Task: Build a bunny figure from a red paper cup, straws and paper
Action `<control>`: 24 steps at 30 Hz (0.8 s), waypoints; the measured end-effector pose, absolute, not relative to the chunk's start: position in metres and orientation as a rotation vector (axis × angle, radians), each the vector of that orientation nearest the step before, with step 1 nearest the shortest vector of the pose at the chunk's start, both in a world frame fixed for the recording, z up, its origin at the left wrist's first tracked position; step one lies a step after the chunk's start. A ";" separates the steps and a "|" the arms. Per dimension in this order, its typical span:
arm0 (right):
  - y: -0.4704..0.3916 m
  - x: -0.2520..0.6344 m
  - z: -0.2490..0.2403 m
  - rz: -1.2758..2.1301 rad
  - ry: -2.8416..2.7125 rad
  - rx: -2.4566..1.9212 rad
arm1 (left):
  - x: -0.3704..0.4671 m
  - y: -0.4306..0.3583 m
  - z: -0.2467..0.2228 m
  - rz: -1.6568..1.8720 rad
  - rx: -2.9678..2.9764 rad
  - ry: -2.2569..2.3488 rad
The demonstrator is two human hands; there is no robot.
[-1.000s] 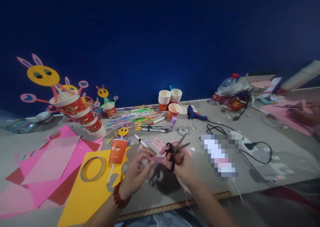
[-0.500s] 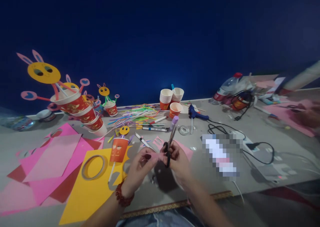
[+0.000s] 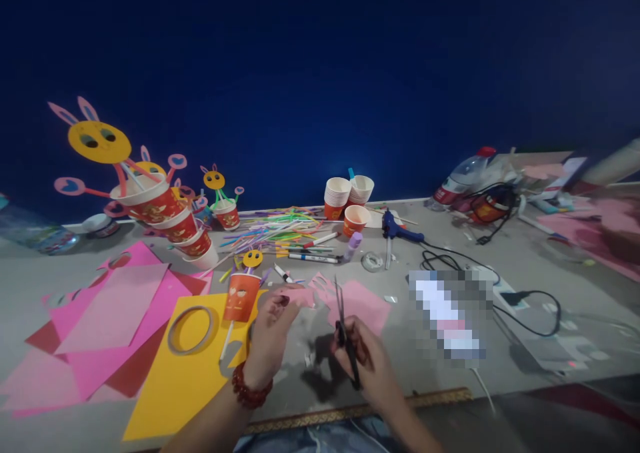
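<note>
My right hand point(image 3: 367, 353) is closed around black-handled scissors point(image 3: 341, 316), whose blades point up and away from me. My left hand point(image 3: 273, 330), a red bead bracelet at its wrist, pinches a small piece of pink paper point(image 3: 299, 298) between thumb and fingers. Beyond the hands lies a cut pink sheet point(image 3: 357, 303). Just left of my left hand, a red paper cup point(image 3: 243, 296) with a small yellow smiling face on top lies over a yellow sheet point(image 3: 165, 386), with a white straw coming out below it.
A roll of tape point(image 3: 173, 330) rests on the yellow sheet. Pink sheets point(image 3: 107, 313) and decorated cups point(image 3: 155, 203) are at left. Straws point(image 3: 283, 230), stacked cups point(image 3: 338, 193) and a blue glue gun point(image 3: 400, 230) with its cord stand behind. A co-worker's blurred hand point(image 3: 623, 230) is at far right.
My hands have moved apart. The scissors came away from the pink paper, down and to the right; the paper stays in my left hand, which has shifted left.
</note>
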State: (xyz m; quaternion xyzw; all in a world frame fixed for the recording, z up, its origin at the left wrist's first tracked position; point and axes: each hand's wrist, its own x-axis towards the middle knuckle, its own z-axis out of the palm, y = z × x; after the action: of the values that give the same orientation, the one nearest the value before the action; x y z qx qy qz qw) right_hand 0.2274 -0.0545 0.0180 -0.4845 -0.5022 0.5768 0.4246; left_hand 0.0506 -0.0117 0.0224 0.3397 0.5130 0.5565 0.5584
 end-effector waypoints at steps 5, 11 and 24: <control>-0.073 0.218 0.006 1.622 -1.218 -1.204 | 0.054 -0.012 0.027 1.356 0.837 1.122; -0.066 0.206 0.000 1.666 -1.183 -1.092 | 0.060 -0.014 0.025 1.360 0.816 1.081; -0.057 0.191 -0.001 1.701 -1.088 -1.006 | 0.070 -0.019 0.020 1.422 0.707 1.027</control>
State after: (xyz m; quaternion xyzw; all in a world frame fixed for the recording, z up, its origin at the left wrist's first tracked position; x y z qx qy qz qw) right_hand 0.1911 -0.0566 -0.0013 -0.4030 -0.4359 0.6811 0.4285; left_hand 0.0697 -0.0192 0.0197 0.3031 0.4405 0.6095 0.5853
